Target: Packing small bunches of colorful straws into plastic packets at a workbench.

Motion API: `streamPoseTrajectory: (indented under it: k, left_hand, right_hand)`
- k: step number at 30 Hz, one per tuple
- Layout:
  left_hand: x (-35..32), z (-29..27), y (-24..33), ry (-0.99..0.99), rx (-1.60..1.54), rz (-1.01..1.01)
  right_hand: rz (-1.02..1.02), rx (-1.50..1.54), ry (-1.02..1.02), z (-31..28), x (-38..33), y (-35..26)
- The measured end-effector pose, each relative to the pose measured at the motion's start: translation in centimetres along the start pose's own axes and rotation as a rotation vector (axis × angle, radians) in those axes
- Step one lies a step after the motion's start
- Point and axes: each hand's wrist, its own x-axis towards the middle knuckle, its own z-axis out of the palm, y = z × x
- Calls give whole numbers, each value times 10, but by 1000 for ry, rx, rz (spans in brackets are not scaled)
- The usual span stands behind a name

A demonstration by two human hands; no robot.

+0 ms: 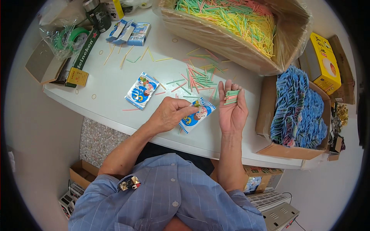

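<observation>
My left hand [169, 114] pinches the upper edge of a small blue and white packet [199, 115] with cartoon print, just above the table. Beside it, my right hand [233, 115] is palm up, its fingers curled around a small bundle of thin green and pink sticks [231, 97]. A second packet [142, 91] of the same kind lies flat to the left of my left hand. Beyond both hands is a loose pile of pastel sticks [200, 78], with several strays around it.
At the far side stands a large plastic-lined carton [216, 40] full of pastel sticks. An open cardboard box [266, 102] with folded blue packet strips [296, 111] stands at the right, near a yellow box [325, 63]. Far left are small printed boxes [138, 34], a dark flask [97, 16] and green tape [77, 35].
</observation>
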Motion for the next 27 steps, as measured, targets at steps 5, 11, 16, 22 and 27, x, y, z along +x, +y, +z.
streamPoseTrajectory:
  k: [5, 11, 16, 22, 27]
  left_hand:
    - [-1, 5, -2, -22, -22, 21]
    - [-1, 7, 0, -80, -16, 24]
    - [-3, 8, -2, -94, -29, 27]
    - [-4, 11, -5, -101, -92, 14]
    - [-4, 12, -6, -97, -196, 25]
  right_hand:
    - [-12, -37, -31, 10, -2, 7]
    - [-36, -86, -28, 22, -8, 9]
    - [-95, -189, -91, 34, -12, 9]
    - [-170, -465, -174, 34, -19, 15]
    - [-175, -630, -208, 30, -26, 22]
